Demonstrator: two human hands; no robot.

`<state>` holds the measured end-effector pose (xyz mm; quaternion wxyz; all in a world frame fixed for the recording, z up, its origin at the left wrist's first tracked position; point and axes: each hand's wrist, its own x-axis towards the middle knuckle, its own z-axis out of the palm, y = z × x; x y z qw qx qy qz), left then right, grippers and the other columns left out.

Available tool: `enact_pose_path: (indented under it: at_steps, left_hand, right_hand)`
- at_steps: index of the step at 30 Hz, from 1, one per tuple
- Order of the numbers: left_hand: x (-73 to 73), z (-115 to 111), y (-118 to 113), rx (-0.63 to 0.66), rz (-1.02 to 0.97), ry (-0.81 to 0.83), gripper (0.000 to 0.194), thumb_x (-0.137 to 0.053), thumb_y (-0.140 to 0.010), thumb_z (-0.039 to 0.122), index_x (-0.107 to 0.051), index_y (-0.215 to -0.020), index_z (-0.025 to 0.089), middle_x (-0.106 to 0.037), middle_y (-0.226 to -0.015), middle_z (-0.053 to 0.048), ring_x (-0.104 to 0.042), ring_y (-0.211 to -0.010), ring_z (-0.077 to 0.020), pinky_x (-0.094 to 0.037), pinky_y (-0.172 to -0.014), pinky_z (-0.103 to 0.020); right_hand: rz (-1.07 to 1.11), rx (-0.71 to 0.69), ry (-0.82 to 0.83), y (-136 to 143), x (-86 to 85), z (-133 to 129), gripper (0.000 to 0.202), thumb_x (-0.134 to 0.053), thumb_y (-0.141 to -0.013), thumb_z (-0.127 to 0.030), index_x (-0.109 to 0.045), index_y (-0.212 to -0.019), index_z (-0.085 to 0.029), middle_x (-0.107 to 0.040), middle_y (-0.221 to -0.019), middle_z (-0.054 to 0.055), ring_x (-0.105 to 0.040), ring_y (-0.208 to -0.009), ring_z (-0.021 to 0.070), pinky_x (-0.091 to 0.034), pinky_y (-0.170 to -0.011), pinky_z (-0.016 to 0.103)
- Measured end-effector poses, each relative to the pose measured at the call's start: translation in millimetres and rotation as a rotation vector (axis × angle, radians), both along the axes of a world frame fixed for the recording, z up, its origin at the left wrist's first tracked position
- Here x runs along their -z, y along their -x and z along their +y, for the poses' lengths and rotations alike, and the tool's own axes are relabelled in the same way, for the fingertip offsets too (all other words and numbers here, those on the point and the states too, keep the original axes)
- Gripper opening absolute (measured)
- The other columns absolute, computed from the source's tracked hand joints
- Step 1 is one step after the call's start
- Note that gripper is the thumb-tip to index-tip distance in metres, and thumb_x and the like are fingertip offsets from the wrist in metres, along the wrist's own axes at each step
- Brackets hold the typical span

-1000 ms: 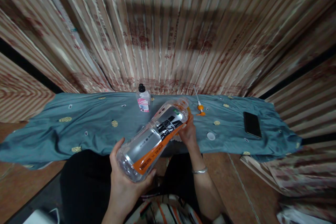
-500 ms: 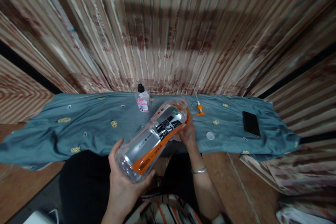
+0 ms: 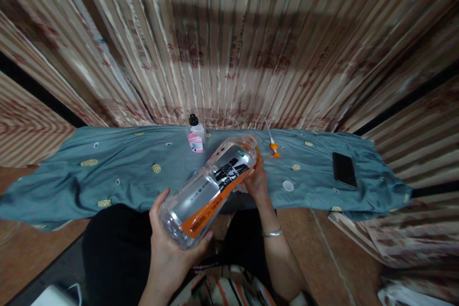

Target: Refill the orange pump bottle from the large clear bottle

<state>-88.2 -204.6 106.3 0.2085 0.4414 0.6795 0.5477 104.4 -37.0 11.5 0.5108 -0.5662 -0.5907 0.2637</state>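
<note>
A large clear plastic bottle (image 3: 211, 186) with a silver, black and orange label lies tilted in both hands above the cloth. Its uncapped neck points to the upper right. My left hand (image 3: 172, 248) is closed around the bottle's base at the lower left. My right hand (image 3: 257, 181), with a silver bangle on its wrist, grips near the neck end; the bottle hides part of its fingers. Something orange shows between this hand and the neck. An orange-and-white pump head (image 3: 274, 148) with a long thin tube lies just beyond my right hand.
On the blue-green cloth (image 3: 132, 186) stands a small clear bottle (image 3: 195, 138) with a black cap and pink label. A round white disc (image 3: 288, 185) and a black phone (image 3: 344, 169) lie to the right. Striped curtains (image 3: 229, 48) hang behind and at both sides.
The view has shifted very slightly. Both hands keep their hold on the large bottle, and its tilt looks the same.
</note>
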Motion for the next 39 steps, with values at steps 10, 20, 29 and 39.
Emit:
enact_pose_path:
  at_steps: [10, 20, 29, 39]
  left_hand:
    - [6.8, 1.2, 5.0, 0.018, 0.022, -0.025, 0.098, -0.09, -0.058, 0.05, -0.047, -0.142, 0.024, -0.066, -0.109, -0.004, -0.073, -0.09, -0.0256, -0.064, -0.081, -0.043]
    - [0.8, 0.5, 4.0, 0.016, 0.027, -0.005, 0.096, -0.09, -0.058, 0.046, -0.048, -0.141, 0.022, -0.066, -0.108, -0.004, -0.073, -0.09, -0.025, -0.064, -0.081, -0.041]
    - [-0.6, -0.6, 0.8, 0.007, 0.021, -0.004, 0.095, -0.088, -0.061, 0.044, -0.047, -0.144, 0.023, -0.066, -0.109, -0.003, -0.073, -0.092, -0.0252, -0.063, -0.085, -0.043]
    - [-0.2, -0.8, 1.0, -0.001, 0.013, -0.003, 0.094, -0.088, -0.061, 0.046, -0.047, -0.144, 0.026, -0.065, -0.111, -0.003, -0.072, -0.095, -0.0259, -0.062, -0.087, -0.045]
  right_hand:
    - [-0.031, 0.02, 0.002, -1.5, 2.6, 0.5, 0.07, -0.07, -0.078, -0.054, -0.048, -0.134, -0.016, -0.075, -0.113, 0.015, -0.074, -0.11, 0.0345, -0.059, -0.088, 0.044]
    - [-0.011, 0.028, -0.006, 1.3, -0.4, 0.6, 0.069, -0.072, -0.076, -0.052, -0.05, -0.132, -0.018, -0.075, -0.112, 0.015, -0.073, -0.111, 0.0342, -0.06, -0.088, 0.044]
    - [-0.016, 0.012, -0.002, 0.2, 0.0, 0.5, 0.074, -0.072, -0.077, -0.054, -0.048, -0.136, -0.017, -0.074, -0.116, 0.016, -0.073, -0.112, 0.0341, -0.06, -0.089, 0.044]
    - [-0.015, -0.002, 0.013, -0.8, -0.1, -0.8, 0.074, -0.073, -0.077, -0.052, -0.047, -0.138, -0.017, -0.075, -0.115, 0.016, -0.073, -0.116, 0.0358, -0.06, -0.091, 0.045]
